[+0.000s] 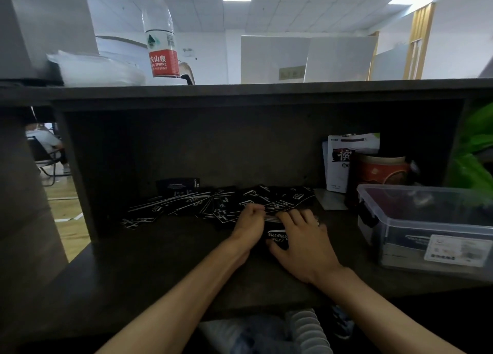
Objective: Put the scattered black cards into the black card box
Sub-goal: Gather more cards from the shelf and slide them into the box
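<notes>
We had our left hand [249,221] and right hand [302,237] curled around a small stack [277,236] on the desk [160,268], the other cards [202,204] strewn behind. Thin, slick and light, they probably wanted squaring and gripping by their edges.

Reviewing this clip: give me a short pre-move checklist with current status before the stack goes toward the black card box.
1. Gathered stack held between both hands: ok; right hand covers it, left hand at its left edge.
2. Stack edges squared: cannot tell, hands hide them.
3. Black card box within view, at the back left: ok.
4. Box open: cannot tell.
5. All scattered cards collected: not ok, many lie loose on the desk.
</notes>
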The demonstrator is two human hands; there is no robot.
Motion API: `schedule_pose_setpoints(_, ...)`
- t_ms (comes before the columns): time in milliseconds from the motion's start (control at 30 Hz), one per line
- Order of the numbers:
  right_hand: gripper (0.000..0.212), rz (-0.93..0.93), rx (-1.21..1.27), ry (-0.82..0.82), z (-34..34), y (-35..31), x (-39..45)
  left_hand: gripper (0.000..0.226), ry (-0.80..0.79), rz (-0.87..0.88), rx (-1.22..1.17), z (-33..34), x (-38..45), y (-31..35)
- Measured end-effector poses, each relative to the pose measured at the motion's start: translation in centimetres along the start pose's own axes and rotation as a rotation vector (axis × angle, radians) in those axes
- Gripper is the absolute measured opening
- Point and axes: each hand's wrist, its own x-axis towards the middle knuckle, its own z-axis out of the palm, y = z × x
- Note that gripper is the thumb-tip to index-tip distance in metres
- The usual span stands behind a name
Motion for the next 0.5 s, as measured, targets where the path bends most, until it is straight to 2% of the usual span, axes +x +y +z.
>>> schedule_pose_setpoints(67,0.061,-0.011,-0.015,0.019,0.4,0.3,-0.2,0.031,-0.092,-0.010,-0.060,-0.9,0.6,0.4)
schedule_pose_setpoints(100,0.059,-0.006,-0.008,0.023,0.5,0.4,-0.2,0.036,-0.075,0.037,-0.017,-1.6,1.2,0.5)
schedule_pose_setpoints(167,0.055,0.003,0.000,0.033,0.5,0.4,0.0,0.032,0.128,0.176,0.257,-3.5,3.1,0.6)
schedule_pose_setpoints(233,0.053,-0.002,0.002,0.041,0.5,0.3,0.0,0.030,0.347,0.204,0.680,-5.5,5.0,-0.2)
schedule_pose_setpoints(300,0.053,-0.002,0.013,0.043,0.6,0.4,-0.1,0.053,0.345,0.091,0.974,-6.5,6.1,-1.4)
schedule_pose_setpoints(333,0.054,-0.002,0.018,0.044,0.6,0.5,-0.1,0.060,0.313,0.050,1.039,-6.7,6.4,-1.8)
schedule_pose_setpoints(433,0.054,-0.006,0.023,0.052,0.7,0.5,0.0,0.062,0.335,0.085,0.967,-6.7,7.1,-2.8)
schedule_pose_setpoints(500,0.053,-0.006,0.028,0.055,0.6,0.5,0.0,0.051,0.403,0.120,0.826,-6.9,7.1,-2.8)
